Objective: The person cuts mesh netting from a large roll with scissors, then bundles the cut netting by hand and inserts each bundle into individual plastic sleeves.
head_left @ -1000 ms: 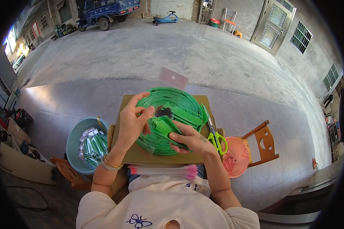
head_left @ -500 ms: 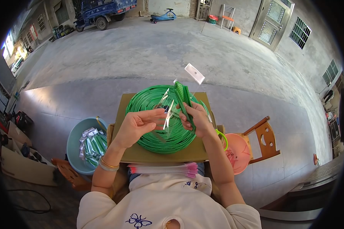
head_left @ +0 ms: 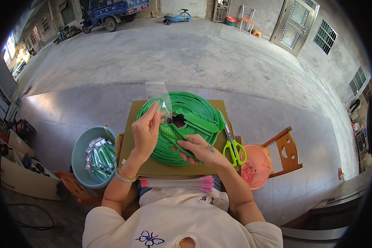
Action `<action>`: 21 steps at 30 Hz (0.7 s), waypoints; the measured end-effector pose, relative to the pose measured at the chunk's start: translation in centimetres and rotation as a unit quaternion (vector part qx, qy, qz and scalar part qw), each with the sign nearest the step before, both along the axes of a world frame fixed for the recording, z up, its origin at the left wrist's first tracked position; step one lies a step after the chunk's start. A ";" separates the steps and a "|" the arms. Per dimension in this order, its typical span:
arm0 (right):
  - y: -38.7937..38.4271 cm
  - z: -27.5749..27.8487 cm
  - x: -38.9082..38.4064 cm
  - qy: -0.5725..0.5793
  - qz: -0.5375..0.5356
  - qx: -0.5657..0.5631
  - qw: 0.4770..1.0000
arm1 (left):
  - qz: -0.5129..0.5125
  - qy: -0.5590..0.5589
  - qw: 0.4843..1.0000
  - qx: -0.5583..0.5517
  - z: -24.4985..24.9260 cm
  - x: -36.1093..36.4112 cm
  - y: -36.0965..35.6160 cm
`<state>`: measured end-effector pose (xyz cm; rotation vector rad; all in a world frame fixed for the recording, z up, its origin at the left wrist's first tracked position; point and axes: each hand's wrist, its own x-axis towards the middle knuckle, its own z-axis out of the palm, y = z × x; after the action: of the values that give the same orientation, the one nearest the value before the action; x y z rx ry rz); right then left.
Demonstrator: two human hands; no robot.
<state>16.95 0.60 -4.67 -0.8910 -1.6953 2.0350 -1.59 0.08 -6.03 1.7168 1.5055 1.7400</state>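
My left hand (head_left: 144, 134) pinches a clear plastic bag (head_left: 156, 88) that stands up above its fingertips. In my right hand (head_left: 197, 148) is a folded bundle of dotted green strip (head_left: 169, 133), its far end right at the bag and at my left fingers. Beneath both hands lies a large coil of green strip (head_left: 194, 99) with a dark hole in its middle. A loose length of the strip (head_left: 200, 120) crosses the coil's right side. Scissors with lime-green handles (head_left: 234, 152) rest to the right of the coil.
The coil sits on an olive-brown box top (head_left: 132, 167). A blue basin (head_left: 79, 165) of green packets stands at left, a pink basin (head_left: 262, 165) at right beside a wooden chair (head_left: 291, 151). Pink-ended clear bags (head_left: 175, 183) lie across my lap.
My left hand has risen, the bag now upright above it. My right hand has moved down and left, tilting the green bundle toward the bag. The scissors now show fully.
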 end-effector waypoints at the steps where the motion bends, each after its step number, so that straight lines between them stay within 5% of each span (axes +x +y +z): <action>1: 0.0 -0.5 -0.5 -0.003 -0.021 -0.007 1.000 | 0.019 0.053 0.998 -0.007 0.1 0.1 -0.3; 3: 0.1 -1.3 -1.4 -0.008 -0.066 -0.019 0.998 | 0.056 0.158 0.986 -0.021 0.5 0.4 -0.7; 6: 0.6 -2.4 -2.2 0.186 -0.094 -0.226 0.951 | 0.107 0.240 0.952 0.156 -1.2 1.1 0.3; 9: 0.6 -3.0 -2.3 0.271 -0.094 -0.301 0.909 | 0.055 0.198 0.974 0.092 -1.7 1.7 -0.3; 12: 0.4 -2.5 -2.6 0.233 -0.102 -0.263 0.931 | -0.038 0.145 0.989 -0.008 -1.2 1.3 -0.8; 15: 0.9 -2.8 -1.5 0.227 0.045 -0.319 0.919 | -0.201 0.142 0.965 -0.089 -0.2 0.0 -0.9; 16: 1.1 -3.0 -1.1 0.234 0.060 -0.320 0.916 | -0.265 0.056 0.958 -0.097 0.5 0.2 -1.0; 18: 1.5 -3.2 -0.7 0.248 0.090 -0.320 0.910 | -0.291 0.098 0.944 -0.120 1.5 -0.4 -1.2; 21: 0.8 -2.2 -1.6 0.124 -0.110 -0.118 0.979 | -0.277 0.105 0.949 -0.107 1.4 -0.9 -0.9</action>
<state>15.38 1.38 -6.87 -0.8137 -1.1894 2.1199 -2.51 -0.84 -4.62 2.0000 1.0792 1.0994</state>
